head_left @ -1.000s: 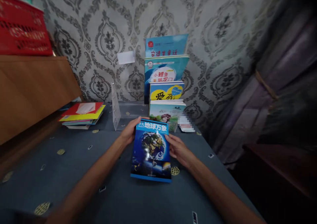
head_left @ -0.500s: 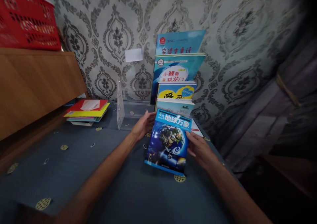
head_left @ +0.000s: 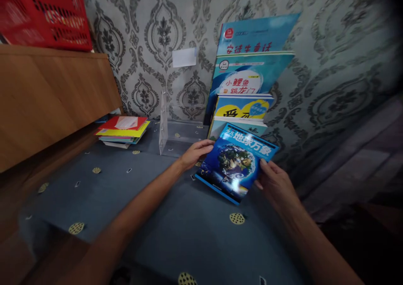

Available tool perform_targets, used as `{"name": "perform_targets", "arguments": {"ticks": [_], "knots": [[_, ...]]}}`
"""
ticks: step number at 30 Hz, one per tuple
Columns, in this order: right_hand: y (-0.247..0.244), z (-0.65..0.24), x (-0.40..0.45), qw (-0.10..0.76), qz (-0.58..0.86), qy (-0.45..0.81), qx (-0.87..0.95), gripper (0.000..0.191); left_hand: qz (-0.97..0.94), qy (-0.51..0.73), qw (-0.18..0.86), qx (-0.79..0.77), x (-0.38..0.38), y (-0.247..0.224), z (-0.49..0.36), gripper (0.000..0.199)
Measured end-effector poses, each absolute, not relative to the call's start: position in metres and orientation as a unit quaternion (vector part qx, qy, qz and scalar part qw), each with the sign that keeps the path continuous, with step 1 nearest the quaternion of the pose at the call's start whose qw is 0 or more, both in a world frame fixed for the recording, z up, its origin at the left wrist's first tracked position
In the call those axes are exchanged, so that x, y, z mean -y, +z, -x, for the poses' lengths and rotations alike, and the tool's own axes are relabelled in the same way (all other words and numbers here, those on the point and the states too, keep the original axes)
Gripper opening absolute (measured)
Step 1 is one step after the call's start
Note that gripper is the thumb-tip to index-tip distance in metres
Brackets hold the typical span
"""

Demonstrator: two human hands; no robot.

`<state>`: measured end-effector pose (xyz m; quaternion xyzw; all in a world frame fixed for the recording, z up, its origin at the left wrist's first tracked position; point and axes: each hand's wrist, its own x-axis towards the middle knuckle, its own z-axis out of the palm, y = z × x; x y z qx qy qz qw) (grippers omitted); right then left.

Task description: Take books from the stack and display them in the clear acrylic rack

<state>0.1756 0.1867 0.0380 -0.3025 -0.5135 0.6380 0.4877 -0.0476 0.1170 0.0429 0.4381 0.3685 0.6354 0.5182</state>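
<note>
A blue book with a globe on its cover (head_left: 236, 161) is tilted in front of the upright books. My right hand (head_left: 275, 178) grips its right edge, thumb on the cover. My left hand (head_left: 197, 152) is at the book's left edge, fingers stretched towards it; whether they press on it is unclear. Behind stand a yellow and blue book (head_left: 242, 108), a teal book with a white oval (head_left: 270, 69) and a taller blue book (head_left: 261, 31), stepped upward in a clear acrylic rack (head_left: 163, 123).
On the left of the patterned blue tablecloth (head_left: 151, 171) lies a stack of thin books (head_left: 122, 127). A red basket (head_left: 63, 20) sits on a wooden cabinet (head_left: 59, 92). Patterned wallpaper is behind, with a curtain at the right.
The globe book has turned clockwise and tilted more, now covering more of the light teal book behind it. The camera view has shifted, so the rack and books appear further right and higher.
</note>
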Motion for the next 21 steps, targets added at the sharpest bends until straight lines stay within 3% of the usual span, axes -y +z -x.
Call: {"name": "perform_targets", "arguments": {"ticks": [6,9,15,19,21], "knots": [[0.048,-0.174,-0.179,0.483,0.313,0.654,0.491,0.050,-0.481,0.619,0.490,-0.382,-0.119,0.038,0.049,0.046],[0.047,-0.172,-0.178,0.482,0.319,0.654,0.488,0.052,-0.503,0.600,0.461,-0.417,-0.118,0.043,0.048,0.036],[0.044,-0.171,-0.178,0.477,0.309,0.656,0.496,0.054,-0.610,0.439,0.256,-0.607,-0.079,0.070,0.066,0.031],[0.045,-0.171,-0.178,0.479,0.315,0.660,0.485,0.057,-0.587,0.365,0.166,-0.703,-0.020,0.083,0.116,0.028],[0.047,-0.171,-0.177,0.480,0.312,0.663,0.483,0.058,-0.521,0.315,0.057,-0.791,0.006,0.088,0.150,0.027]]}}
